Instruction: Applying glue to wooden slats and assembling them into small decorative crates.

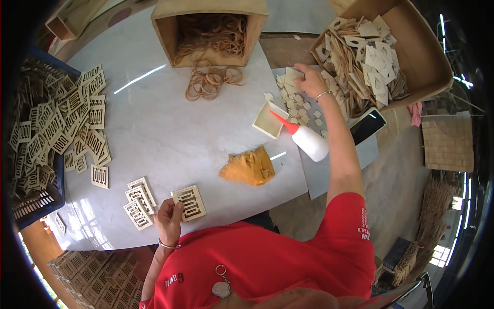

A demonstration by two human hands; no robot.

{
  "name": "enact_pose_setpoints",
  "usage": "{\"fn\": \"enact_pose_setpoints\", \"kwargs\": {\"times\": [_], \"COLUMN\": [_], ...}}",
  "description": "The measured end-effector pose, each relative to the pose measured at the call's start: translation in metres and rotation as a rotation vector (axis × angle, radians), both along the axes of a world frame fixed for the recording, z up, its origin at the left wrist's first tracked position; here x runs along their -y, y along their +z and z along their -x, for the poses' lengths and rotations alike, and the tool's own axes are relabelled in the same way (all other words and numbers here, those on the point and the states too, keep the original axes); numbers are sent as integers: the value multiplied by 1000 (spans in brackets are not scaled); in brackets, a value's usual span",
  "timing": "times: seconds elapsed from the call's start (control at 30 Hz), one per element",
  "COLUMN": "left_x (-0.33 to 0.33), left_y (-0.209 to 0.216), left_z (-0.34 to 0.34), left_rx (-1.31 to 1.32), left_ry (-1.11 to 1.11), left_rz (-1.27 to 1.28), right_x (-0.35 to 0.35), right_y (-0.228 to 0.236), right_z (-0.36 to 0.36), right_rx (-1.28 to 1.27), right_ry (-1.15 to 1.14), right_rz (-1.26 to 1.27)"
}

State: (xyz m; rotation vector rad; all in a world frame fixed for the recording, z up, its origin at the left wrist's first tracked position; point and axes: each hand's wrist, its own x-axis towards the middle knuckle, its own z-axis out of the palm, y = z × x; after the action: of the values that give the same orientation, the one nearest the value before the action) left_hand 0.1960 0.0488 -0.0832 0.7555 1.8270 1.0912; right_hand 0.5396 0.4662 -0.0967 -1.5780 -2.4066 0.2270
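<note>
My left hand (169, 222) pinches the near left corner of a pale wooden panel (189, 203) cut with several slots, at the table's front edge. Just left of it, a few similar slotted panels (139, 202) lie overlapped. My right arm stretches far forward, and my right hand (311, 82) has its thumb and fingers at the edge of a thin, pale wooden square (292, 77). Small wooden cutouts (298, 107) are scattered below that hand. A white squeeze bottle (311, 144) with a red nozzle lies near my right forearm, its tip over a small open tray (270, 121).
A cardboard box (427, 56) of thin wooden pieces stands far right, a dark phone (368, 126) beside it. A wooden box (159, 38) spills rubber bands (208, 82). An orange cloth (248, 167) lies mid-table. Slotted panels overflow a blue crate (60, 198) at left.
</note>
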Motion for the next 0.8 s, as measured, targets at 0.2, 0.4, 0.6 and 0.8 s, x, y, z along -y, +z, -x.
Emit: {"fn": "enact_pose_setpoints", "kwargs": {"times": [0.2,0.4,0.6,0.8], "left_x": [0,-4,5,3], "left_y": [2,3,0,9], "left_z": [-3,-6,1,-2], "left_rx": [-25,-32,-45,-147], "left_ry": [30,28,-34,-50], "left_rz": [37,7,18,19], "right_x": [-14,-8,15,85], "right_y": [43,9,49,87], "right_z": [20,16,-2,47], "right_rx": [104,198,-146,-464], "right_ry": [-77,-17,-118,-44], "right_rz": [512,25,300,527]}}
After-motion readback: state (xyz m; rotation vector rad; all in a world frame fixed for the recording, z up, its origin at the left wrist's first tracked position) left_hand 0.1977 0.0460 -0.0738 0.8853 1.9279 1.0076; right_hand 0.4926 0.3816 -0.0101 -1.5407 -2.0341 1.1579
